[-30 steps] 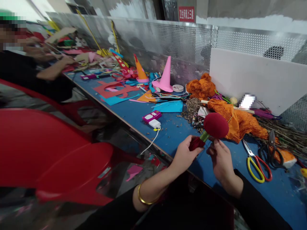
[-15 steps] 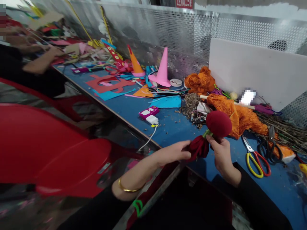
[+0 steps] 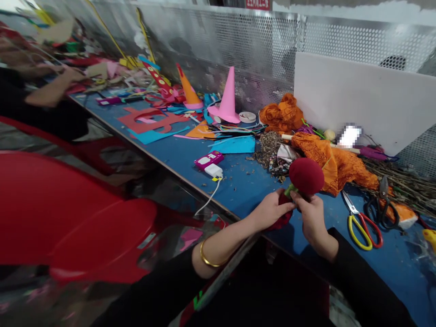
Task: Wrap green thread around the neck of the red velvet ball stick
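A dark red cloth bundle [image 3: 306,175] has a round stuffed ball at its top and a narrow neck wrapped with a green strip [image 3: 290,190]. My right hand [image 3: 312,218] pinches this neck just under the ball. From the other side, my left hand [image 3: 270,211] closes on the gathered cloth below the neck, its fingertips close to those of the right hand. Loose red fabric hangs partly hidden beneath the left hand. To the right of the hands lie scissors [image 3: 364,230] with one yellow and one red handle, beside black scissors [image 3: 382,206].
Orange cloth [image 3: 335,161], dried plant bits [image 3: 269,147] and a lit phone [image 3: 350,135] lie behind the bundle. A purple device [image 3: 209,160] with a white cable and cone hats [image 3: 229,97] stand leftward. Red chairs [image 3: 102,231] and another person's arm [image 3: 51,91] are at left.
My left hand has moved up and right from the loose cloth to the bundle's neck, meeting my right hand. The right hand keeps its pinch. The view has shifted slightly.
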Available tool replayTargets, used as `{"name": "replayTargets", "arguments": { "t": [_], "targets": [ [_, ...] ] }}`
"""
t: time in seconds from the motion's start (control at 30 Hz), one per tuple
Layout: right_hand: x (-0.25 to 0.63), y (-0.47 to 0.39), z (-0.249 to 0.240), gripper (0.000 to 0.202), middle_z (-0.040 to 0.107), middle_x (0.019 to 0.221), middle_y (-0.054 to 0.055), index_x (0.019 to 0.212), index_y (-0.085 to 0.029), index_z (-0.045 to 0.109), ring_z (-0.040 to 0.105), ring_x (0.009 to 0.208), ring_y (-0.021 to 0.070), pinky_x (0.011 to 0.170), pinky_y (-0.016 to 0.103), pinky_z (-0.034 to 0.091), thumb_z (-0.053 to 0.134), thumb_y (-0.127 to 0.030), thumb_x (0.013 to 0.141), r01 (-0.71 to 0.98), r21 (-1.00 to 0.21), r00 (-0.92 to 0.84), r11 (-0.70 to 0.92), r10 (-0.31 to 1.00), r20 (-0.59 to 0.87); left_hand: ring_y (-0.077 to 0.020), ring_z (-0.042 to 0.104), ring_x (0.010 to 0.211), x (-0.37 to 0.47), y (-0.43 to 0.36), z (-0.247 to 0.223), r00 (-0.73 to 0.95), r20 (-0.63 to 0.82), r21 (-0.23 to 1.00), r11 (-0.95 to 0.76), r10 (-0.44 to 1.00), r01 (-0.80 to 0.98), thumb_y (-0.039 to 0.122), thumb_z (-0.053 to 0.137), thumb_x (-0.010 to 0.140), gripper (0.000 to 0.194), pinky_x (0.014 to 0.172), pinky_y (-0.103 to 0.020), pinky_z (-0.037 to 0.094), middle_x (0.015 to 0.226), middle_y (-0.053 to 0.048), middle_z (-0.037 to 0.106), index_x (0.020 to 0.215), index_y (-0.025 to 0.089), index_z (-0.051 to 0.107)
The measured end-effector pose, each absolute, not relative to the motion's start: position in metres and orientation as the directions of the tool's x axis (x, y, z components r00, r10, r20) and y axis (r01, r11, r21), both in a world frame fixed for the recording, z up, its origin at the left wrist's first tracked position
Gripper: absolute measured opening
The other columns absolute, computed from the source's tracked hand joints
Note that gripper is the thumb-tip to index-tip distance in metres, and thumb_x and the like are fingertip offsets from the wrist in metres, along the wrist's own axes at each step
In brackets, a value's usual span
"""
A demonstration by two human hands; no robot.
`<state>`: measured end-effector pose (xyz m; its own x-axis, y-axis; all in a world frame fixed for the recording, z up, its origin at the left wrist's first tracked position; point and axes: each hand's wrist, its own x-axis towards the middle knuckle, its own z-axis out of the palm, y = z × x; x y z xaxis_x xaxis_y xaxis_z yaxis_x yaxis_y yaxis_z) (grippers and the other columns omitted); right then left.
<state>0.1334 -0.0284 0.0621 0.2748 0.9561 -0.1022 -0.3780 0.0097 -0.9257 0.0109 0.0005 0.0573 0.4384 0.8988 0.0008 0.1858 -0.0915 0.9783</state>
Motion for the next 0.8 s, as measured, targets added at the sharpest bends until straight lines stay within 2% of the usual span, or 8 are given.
{"name": "replayTargets", "arguments": {
  "t": [0.17,0.33,0.43,0.53,0.63,0.73,0.8],
  "targets": [
    [0.129,-0.031,0.062,0.021,0.06,0.061,0.0,0.065,-0.014,0.067,0.047,0.059,0.0122,0.054,0.026,0.038,0.079,-0.029,0.056,-0.351,-0.936,0.259,-0.02,0.959,-0.117,-0.0107,0.047,0.037,0.003,-0.006,0.059,0.474,-0.235,0.96,0.126,0.848,0.251,0.02,0.054,0.073,0.006,0.041,-0.021,0.034,0.046,0.008,0.053,0.078,0.019,0.051],
    [0.129,-0.032,0.055,0.022,0.056,0.057,-0.002,0.067,-0.014,0.066,0.039,0.052,0.0092,0.047,0.024,0.031,0.078,-0.032,0.06,-0.334,-0.943,0.227,-0.02,0.969,-0.101,-0.0107,0.054,0.049,-0.001,-0.006,0.055,0.528,-0.176,0.984,0.14,0.831,0.107,0.02,0.06,0.068,0.018,0.047,-0.02,0.04,0.058,0.005,0.061,0.085,0.016,0.057],
    [0.129,-0.032,0.054,0.021,0.057,0.058,-0.002,0.067,-0.015,0.067,0.039,0.051,0.0089,0.046,0.024,0.031,0.078,-0.031,0.06,-0.349,-0.937,0.217,-0.012,0.972,-0.093,-0.0097,0.051,0.045,-0.006,-0.006,0.051,0.582,-0.219,0.974,0.212,0.783,0.081,0.027,0.065,0.071,0.023,0.044,-0.02,0.036,0.058,0.004,0.061,0.089,0.016,0.056],
    [0.128,-0.032,0.057,0.022,0.059,0.062,0.0,0.069,-0.015,0.068,0.041,0.055,0.0098,0.05,0.024,0.033,0.079,-0.03,0.056,-0.354,-0.935,0.24,0.002,0.967,-0.088,-0.0062,0.041,0.042,-0.009,-0.006,0.046,0.594,-0.207,0.972,0.23,0.778,0.039,0.036,0.072,0.072,0.029,0.042,-0.019,0.029,0.055,0.006,0.053,0.085,0.016,0.056],
    [0.127,-0.032,0.061,0.022,0.056,0.058,-0.001,0.064,-0.015,0.066,0.04,0.055,0.0102,0.051,0.025,0.033,0.078,-0.03,0.055,-0.34,-0.94,0.256,-0.015,0.961,-0.108,-0.0043,0.033,0.043,-0.009,-0.007,0.041,0.602,-0.185,0.957,0.282,0.777,-0.071,0.051,0.078,0.067,0.045,0.042,-0.019,0.025,0.056,0.008,0.045,0.081,0.016,0.053],
    [0.126,-0.034,0.063,0.022,0.051,0.054,-0.002,0.056,-0.016,0.06,0.037,0.054,0.0095,0.052,0.026,0.032,0.078,-0.03,0.054,-0.332,-0.943,0.268,-0.02,0.957,-0.115,-0.0032,0.026,0.042,-0.009,-0.009,0.038,0.622,-0.209,0.909,0.385,0.755,-0.162,0.068,0.07,0.068,0.056,0.042,-0.019,0.02,0.053,0.01,0.039,0.079,0.016,0.051],
    [0.125,-0.035,0.065,0.023,0.048,0.052,-0.003,0.054,-0.017,0.058,0.035,0.054,0.0091,0.052,0.026,0.032,0.077,-0.03,0.054,-0.337,-0.942,0.264,-0.018,0.958,-0.112,-0.0039,0.029,0.043,-0.011,-0.01,0.038,0.652,-0.221,0.877,0.44,0.726,-0.194,0.07,0.064,0.073,0.056,0.044,-0.019,0.022,0.054,0.009,0.039,0.08,0.016,0.051]
  ]
}}
